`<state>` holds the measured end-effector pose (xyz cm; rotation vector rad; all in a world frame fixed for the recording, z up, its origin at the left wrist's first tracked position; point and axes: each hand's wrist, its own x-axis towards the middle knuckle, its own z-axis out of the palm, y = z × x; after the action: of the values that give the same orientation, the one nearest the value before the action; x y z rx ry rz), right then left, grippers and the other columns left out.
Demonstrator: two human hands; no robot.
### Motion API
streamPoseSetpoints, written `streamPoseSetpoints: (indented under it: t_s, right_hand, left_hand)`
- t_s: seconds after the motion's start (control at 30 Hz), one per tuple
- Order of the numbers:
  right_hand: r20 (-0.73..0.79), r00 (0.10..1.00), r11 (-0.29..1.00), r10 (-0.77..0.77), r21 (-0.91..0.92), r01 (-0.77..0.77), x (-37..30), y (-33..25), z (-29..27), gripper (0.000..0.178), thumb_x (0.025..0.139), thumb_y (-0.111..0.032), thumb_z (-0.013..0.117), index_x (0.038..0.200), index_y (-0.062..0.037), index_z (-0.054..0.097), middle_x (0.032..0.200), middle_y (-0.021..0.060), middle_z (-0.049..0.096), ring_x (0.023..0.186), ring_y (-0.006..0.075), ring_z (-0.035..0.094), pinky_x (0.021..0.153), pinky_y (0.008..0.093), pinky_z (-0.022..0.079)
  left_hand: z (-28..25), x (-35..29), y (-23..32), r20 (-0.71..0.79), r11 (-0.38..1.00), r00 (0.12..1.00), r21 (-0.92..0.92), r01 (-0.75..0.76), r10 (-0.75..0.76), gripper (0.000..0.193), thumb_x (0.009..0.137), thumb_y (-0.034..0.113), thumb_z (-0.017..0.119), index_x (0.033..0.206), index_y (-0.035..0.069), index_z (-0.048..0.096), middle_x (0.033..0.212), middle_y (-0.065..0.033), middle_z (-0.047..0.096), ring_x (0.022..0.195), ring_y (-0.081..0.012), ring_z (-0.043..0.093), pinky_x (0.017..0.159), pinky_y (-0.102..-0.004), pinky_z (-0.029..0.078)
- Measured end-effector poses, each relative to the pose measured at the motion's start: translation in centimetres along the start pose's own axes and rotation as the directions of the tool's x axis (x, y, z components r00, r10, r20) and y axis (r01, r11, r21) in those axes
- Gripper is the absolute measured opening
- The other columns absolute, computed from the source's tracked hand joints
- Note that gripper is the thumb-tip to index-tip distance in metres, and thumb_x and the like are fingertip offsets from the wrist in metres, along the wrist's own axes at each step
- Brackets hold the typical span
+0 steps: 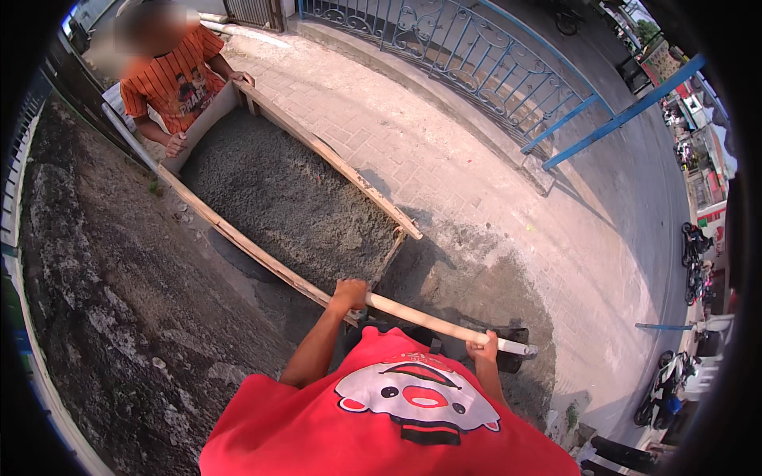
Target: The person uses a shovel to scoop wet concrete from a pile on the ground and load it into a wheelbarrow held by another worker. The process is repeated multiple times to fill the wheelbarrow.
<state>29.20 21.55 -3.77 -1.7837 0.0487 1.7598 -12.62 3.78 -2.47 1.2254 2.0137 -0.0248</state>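
A pale wooden pole (425, 319) runs across in front of my body, tilting down to the right. My left hand (349, 295) is closed round its left end, close to the near corner of a wooden box. Farther right, my right hand (482, 347) grips the pole near its pale tip. Dark parts (514, 361) show beside that tip; I cannot tell whether they belong to it. Grey, wet-looking mortar (278, 194) fills much of the long wooden box (349, 176).
At the box's far end a person in an orange striped shirt (178, 87) rests both hands on it. A rough dark wall (103, 278) lies left. Paving (413, 151) stretches right to a blue metal fence (476, 59). Motorbikes (667, 389) stand far right.
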Motion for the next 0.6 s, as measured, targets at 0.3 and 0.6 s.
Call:
streamPoseSetpoints:
  t_s: [0.3,0.6]
  right_hand:
    - [-0.154,0.982,0.758,-0.109,0.626,0.182,-2.9,4.1,-9.9,0.020,0.079,-0.021,0.065,0.093,-0.0127,0.054,0.085,0.0001,0.062,0.084,0.0199,0.064,0.077,0.0428,0.053]
    - [-0.149,0.988,0.388,0.046,0.914,0.120,-1.4,10.2,-13.1,0.010,0.079,-0.014,0.062,0.086,-0.0096,0.056,0.078,0.0006,0.062,0.075,0.0169,0.063,0.077,0.0392,0.054]
  left_hand:
    - [-3.5,7.8,10.1,-0.151,0.780,0.779,0.292,-0.553,0.609,0.018,0.071,0.014,0.063,0.089,0.016,0.066,0.095,-0.0064,0.063,0.099,-0.0289,0.060,0.084,-0.0455,0.047]
    - [-6.2,8.6,16.7,-0.177,0.526,0.497,0.343,-0.778,0.850,0.012,0.069,0.012,0.062,0.080,0.016,0.065,0.084,-0.0060,0.062,0.087,-0.0281,0.060,0.076,-0.0436,0.045]
